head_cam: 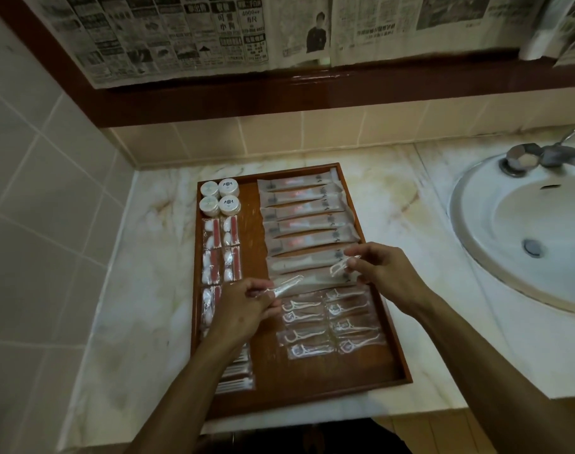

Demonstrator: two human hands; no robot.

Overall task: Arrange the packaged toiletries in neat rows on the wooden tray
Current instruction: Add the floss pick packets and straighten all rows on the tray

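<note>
A wooden tray point(315, 385) lies on the marble counter. Round white tubs point(220, 197) stand at its far left corner, with cotton packets point(221, 247) in rows below them. Long toothbrush packets point(307, 221) are stacked down the right half. Clear floss-pick packets point(332, 326) lie in two columns nearer me. My left hand point(243, 309) pinches one clear floss-pick packet point(287, 285) above the tray's middle. My right hand point(382, 273) pinches another floss-pick packet point(340, 268) over the toothbrush packets. My left forearm hides part of the left column.
A white sink point(522, 237) with a metal tap point(538, 155) sits in the counter at the right. Cotton-bud packets point(237, 376) lie at the tray's near left. Tiled wall stands at the left and newspaper point(188, 34) covers the mirror behind.
</note>
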